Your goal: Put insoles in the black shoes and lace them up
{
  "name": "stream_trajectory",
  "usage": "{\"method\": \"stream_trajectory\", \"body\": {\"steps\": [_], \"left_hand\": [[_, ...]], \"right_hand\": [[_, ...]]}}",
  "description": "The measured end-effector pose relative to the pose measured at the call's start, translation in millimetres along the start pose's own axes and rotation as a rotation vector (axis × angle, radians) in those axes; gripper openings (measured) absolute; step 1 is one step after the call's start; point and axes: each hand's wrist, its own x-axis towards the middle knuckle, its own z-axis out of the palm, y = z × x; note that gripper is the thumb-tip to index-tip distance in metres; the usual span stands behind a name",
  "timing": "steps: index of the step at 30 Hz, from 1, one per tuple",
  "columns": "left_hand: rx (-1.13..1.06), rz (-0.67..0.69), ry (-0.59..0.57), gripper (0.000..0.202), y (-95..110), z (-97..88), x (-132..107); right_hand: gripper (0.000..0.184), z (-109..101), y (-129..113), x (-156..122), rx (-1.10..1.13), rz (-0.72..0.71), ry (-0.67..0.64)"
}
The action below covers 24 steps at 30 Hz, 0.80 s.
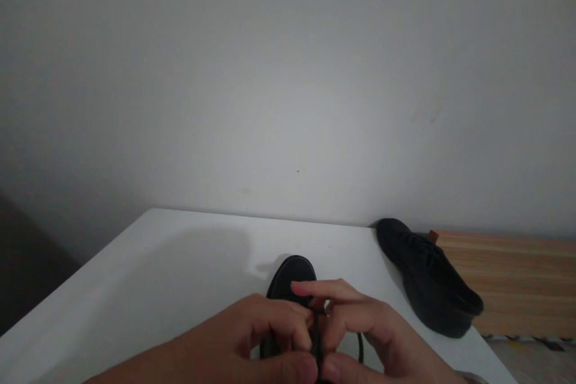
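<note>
A black shoe (288, 276) lies on the white table with its toe pointing away from me; my hands cover most of the rest of it. Over its lacing, my left hand (274, 336) is closed, thumb and fingers pinching a dark shoelace (317, 336). My right hand (360, 330) meets it from the other side, thumb and fingertips pinched at the same lace, the index finger stretched over the shoe's toe. A loop of lace hangs just below the right fingers. Further right, a second black shoe (423, 279), laced, rests near the table's right edge.
The white table (193, 276) runs back to a pale wall (288, 102). Past its right edge is a wood-grain board (517, 282), with floor below it. A dark area lies beyond the left edge.
</note>
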Motion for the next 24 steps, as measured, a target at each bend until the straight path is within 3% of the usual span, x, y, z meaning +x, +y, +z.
{"method": "stream_trajectory", "body": {"steps": [5, 8, 12, 16, 19, 24], "left_hand": [[0.006, 0.023, -0.093, 0.041, 6, -1.3, 5], [0.046, 0.088, -0.063, 0.039, 9, -11.0, 7], [0.052, 0.11, 0.098, 0.025, 9, -28.8, 2], [-0.006, 0.118, 0.416, 0.016, -5, -48.7, -12], [-0.05, 0.068, 0.612, 0.015, -18, -58.7, -20], [-0.353, 0.055, 0.701, 0.029, -30, -67.2, -25]], "right_hand": [[0.007, 7, -2, 7, 0.076, -0.145, 0.011], [0.007, 2, 4, 7, 0.158, -0.147, 0.028], [0.012, -10, 17, 2, 0.395, -0.096, 0.26], [0.015, -26, 22, -4, 0.636, -0.058, 0.555], [0.011, -36, 22, -8, 0.695, -0.054, 0.738], [0.035, -42, 25, -14, 0.606, -0.071, 0.847]]}}
